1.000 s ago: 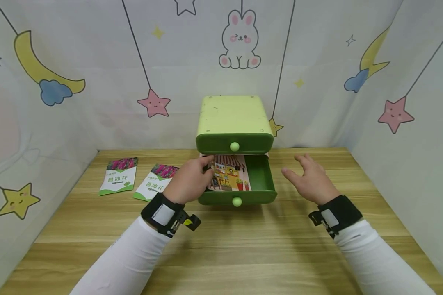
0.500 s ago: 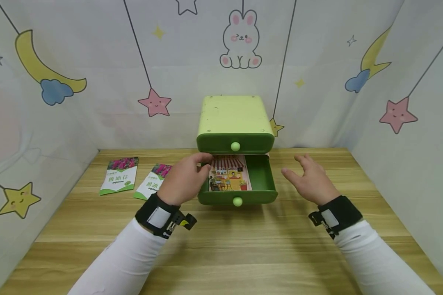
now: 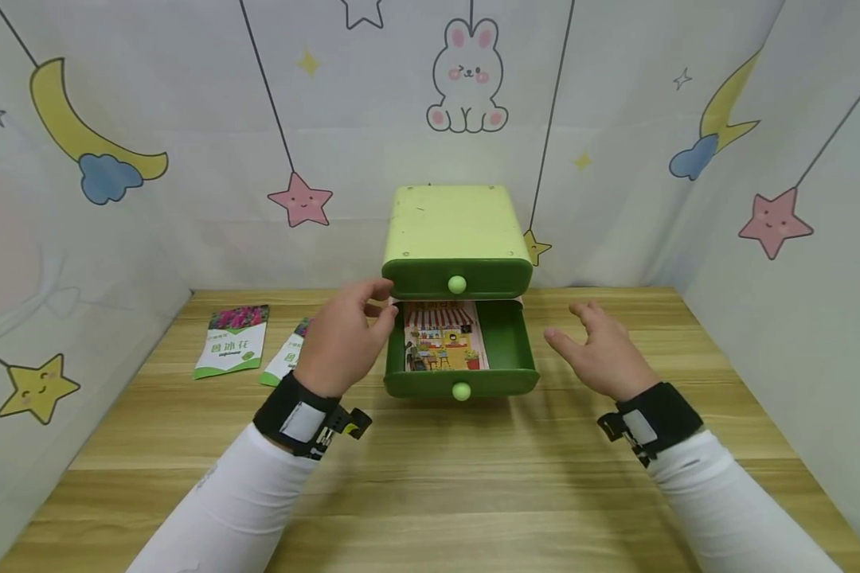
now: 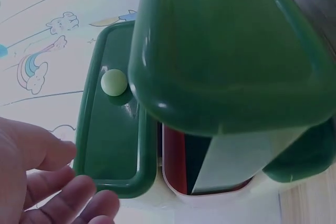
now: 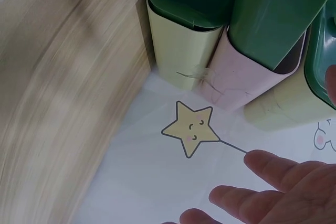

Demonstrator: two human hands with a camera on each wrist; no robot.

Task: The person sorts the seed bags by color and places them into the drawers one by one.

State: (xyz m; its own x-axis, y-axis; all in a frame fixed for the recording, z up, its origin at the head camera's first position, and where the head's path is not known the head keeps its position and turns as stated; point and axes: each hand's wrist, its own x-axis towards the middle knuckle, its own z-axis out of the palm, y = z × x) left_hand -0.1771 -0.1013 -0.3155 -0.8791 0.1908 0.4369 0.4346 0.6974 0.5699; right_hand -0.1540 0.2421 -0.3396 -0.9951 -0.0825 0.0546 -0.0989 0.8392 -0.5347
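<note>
A small cabinet (image 3: 453, 223) with a pale yellow-green top stands at the back of the table. Its middle drawer (image 3: 507, 342) is pulled out, and a card with a printed shop front (image 3: 440, 338) lies in its left part. My left hand (image 3: 344, 338) hovers just left of the drawers, fingers relaxed and holding nothing. In the left wrist view its fingertips come close to the closed top drawer (image 4: 113, 145). To the right of the cabinet my right hand (image 3: 605, 354) is held up, fingers spread and nothing in them.
Two flower seed packets lie left of the cabinet: one packet (image 3: 231, 342) in full view, the other packet (image 3: 283, 362) partly behind my left hand. White cloth walls (image 3: 616, 239) with printed stars and moons enclose the wooden table (image 3: 473, 493).
My left hand has withdrawn from the card in the pulled-out drawer, moving left and slightly up. The card now shows more fully. My right hand has barely moved.
</note>
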